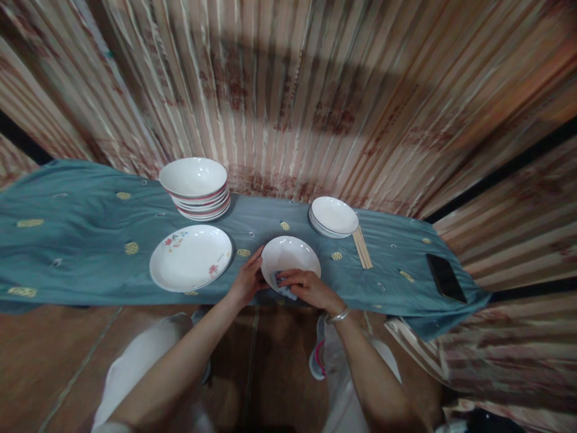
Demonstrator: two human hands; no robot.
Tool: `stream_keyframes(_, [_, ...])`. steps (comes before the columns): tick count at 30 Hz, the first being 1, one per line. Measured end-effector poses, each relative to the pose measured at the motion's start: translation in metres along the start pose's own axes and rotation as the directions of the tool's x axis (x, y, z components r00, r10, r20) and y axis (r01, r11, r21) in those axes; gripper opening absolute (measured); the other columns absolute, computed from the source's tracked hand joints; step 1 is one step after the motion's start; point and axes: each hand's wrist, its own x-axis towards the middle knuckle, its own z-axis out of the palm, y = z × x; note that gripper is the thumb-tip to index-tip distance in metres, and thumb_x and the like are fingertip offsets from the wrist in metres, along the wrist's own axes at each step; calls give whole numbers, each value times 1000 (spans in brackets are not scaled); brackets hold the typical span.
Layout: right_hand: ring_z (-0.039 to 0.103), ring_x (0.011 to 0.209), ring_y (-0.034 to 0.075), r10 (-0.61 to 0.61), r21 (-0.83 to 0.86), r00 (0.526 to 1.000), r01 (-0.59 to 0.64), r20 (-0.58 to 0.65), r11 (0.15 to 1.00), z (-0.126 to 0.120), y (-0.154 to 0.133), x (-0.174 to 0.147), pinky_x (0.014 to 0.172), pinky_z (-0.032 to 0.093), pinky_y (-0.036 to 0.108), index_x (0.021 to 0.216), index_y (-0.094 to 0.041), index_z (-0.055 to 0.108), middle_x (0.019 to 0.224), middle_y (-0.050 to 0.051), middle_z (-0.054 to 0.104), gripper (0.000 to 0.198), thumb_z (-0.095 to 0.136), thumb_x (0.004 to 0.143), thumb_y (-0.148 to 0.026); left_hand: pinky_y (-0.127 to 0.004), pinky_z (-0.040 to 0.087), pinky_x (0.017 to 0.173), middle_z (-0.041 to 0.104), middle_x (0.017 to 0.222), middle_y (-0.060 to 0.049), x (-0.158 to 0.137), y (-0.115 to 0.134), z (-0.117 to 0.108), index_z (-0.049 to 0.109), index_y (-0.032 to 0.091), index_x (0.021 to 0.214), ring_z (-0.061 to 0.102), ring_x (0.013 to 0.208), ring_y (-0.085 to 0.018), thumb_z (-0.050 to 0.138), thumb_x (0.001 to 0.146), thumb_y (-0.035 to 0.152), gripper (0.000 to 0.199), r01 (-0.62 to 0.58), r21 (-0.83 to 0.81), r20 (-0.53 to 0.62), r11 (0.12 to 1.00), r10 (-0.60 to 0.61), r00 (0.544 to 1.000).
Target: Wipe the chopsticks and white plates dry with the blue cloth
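A white bowl (293,252) is at the front edge of the cloth-covered table, tilted a little toward me. My left hand (249,278) grips its left rim, with the thumb side near the top and the other fingers partly hidden beneath. My right hand (309,288) is closed on a light blue cloth (286,290), pressed against the inside of the bowl near its front rim. To the left of the bowl lies a large oval plate (192,258) with pink flower prints.
Behind the oval plate rises a stack of red-rimmed bowls (196,180). Several small white dishes (333,215) are stacked at back right, with wooden chopsticks (362,248) beside them. A black phone (445,278) lies near the right end of the teal tablecloth (90,240). A striped curtain (279,90) hangs behind.
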Motion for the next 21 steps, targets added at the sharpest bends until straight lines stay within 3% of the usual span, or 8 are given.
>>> stream_keyframes(8, [66, 102, 19, 68, 9, 998, -68, -12, 998, -13, 6, -16, 91, 49, 33, 87, -21, 75, 110, 6, 70, 37, 48, 69, -3, -33, 54, 54, 68, 97, -9, -1, 3, 4, 41, 23, 140, 61, 64, -18, 50, 86, 23, 55, -2, 12, -40, 1000, 2, 999])
stream_keyframes(21, [64, 102, 20, 112, -225, 985, -139, -128, 964, -22, 5, -24, 94, 47, 35, 84, -19, 75, 104, 7, 72, 33, 47, 72, -6, -32, 53, 58, 68, 101, -8, 1, 1, 1, 45, 26, 138, 62, 69, -18, 61, 81, 29, 59, -4, -6, -14, 1000, 3, 1000])
